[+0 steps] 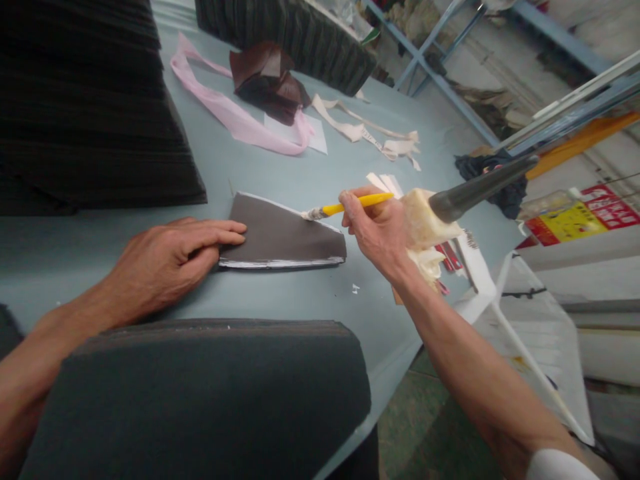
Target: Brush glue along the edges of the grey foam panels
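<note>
A stack of dark brown-grey sheets (283, 233) lies on the table, its edges streaked white. My left hand (170, 257) rests at the stack's left end, with stretched fingertips on the top sheet. Between the fingers of my right hand (377, 227) is a yellow-handled paintbrush (340, 207). Its whitish bristles touch the far edge of the stack. Just beyond the right hand stands a cream-coloured container (425, 217) with a dark grey handle (480, 190) sticking out of it; what that handle belongs to is hidden.
A tall pile of black sheets (90, 120) rises at the left. Dark green-black pieces (210, 400) fill the near edge. Behind lie a pink strip (215, 110), crumpled brown material (270, 77), cream ribbons (360, 130) and a dark row (285, 33). A blue metal rack (425, 63) stands back right.
</note>
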The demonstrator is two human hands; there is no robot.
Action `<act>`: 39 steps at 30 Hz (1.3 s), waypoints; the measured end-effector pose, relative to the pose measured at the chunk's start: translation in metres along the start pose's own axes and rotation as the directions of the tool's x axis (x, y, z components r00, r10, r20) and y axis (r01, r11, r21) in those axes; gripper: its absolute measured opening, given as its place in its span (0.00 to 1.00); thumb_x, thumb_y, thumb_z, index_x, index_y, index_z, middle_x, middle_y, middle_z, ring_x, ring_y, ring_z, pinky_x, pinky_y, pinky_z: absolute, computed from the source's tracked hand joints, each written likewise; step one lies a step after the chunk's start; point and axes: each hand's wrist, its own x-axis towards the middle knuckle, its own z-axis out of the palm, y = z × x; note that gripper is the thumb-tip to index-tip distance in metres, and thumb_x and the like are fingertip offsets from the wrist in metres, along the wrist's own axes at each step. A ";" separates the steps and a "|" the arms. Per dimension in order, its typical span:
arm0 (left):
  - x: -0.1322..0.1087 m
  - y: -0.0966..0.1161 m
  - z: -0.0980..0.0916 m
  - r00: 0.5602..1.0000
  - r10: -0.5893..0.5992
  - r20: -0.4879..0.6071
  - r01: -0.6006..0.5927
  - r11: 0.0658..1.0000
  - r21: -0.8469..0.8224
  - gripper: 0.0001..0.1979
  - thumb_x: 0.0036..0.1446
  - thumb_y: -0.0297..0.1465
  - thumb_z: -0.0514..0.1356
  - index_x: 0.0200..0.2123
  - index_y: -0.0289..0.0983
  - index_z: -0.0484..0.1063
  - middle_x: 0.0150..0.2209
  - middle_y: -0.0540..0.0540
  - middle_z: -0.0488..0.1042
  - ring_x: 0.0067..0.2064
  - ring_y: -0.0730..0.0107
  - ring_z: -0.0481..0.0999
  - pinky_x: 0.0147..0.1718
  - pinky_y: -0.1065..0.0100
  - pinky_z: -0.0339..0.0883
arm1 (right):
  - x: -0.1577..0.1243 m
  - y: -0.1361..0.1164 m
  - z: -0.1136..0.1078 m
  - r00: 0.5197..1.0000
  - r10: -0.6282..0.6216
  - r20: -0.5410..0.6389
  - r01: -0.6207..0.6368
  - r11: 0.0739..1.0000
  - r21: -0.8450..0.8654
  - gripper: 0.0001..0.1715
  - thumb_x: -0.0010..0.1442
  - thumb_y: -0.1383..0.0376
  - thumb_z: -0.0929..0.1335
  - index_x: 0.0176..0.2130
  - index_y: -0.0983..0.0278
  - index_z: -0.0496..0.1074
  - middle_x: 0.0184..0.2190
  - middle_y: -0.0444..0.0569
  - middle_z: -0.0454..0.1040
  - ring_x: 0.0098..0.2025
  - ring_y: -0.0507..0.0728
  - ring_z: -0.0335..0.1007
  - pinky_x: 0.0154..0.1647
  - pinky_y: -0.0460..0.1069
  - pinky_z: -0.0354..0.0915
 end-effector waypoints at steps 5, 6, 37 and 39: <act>0.003 -0.005 0.004 1.000 0.007 -0.029 -0.007 1.000 0.013 0.27 0.63 0.44 0.49 0.52 0.48 0.85 0.61 0.51 0.83 0.63 0.48 0.82 0.67 0.41 0.73 | -0.010 0.007 -0.015 0.998 -0.001 -0.056 -0.001 1.000 -0.030 0.27 0.64 0.41 0.75 0.33 0.62 0.78 0.19 0.39 0.73 0.20 0.48 0.65 0.21 0.46 0.59; 0.003 -0.005 0.004 1.000 0.005 -0.029 -0.005 1.000 0.015 0.27 0.63 0.44 0.49 0.52 0.48 0.85 0.61 0.51 0.83 0.63 0.47 0.82 0.67 0.41 0.73 | -0.012 0.008 -0.018 0.998 0.004 -0.065 -0.006 0.999 -0.036 0.26 0.65 0.42 0.75 0.33 0.62 0.78 0.19 0.40 0.73 0.20 0.48 0.65 0.20 0.46 0.59; 0.003 0.000 -0.016 0.958 0.190 0.213 -0.208 0.976 0.064 0.30 0.61 0.42 0.55 0.64 0.38 0.74 0.72 0.38 0.72 0.71 0.49 0.72 0.75 0.49 0.62 | -0.096 -0.005 -0.060 0.901 0.164 -0.401 -0.008 0.932 0.361 0.28 0.56 0.40 0.80 0.34 0.62 0.80 0.20 0.40 0.77 0.17 0.48 0.68 0.17 0.43 0.67; 0.003 0.000 -0.016 0.954 0.204 0.220 -0.228 0.970 0.090 0.29 0.63 0.42 0.54 0.64 0.38 0.73 0.72 0.37 0.71 0.71 0.48 0.72 0.75 0.49 0.62 | -0.101 -0.006 -0.056 0.897 0.201 -0.393 -0.034 0.919 0.394 0.29 0.54 0.40 0.81 0.34 0.61 0.80 0.20 0.40 0.77 0.17 0.48 0.68 0.17 0.43 0.67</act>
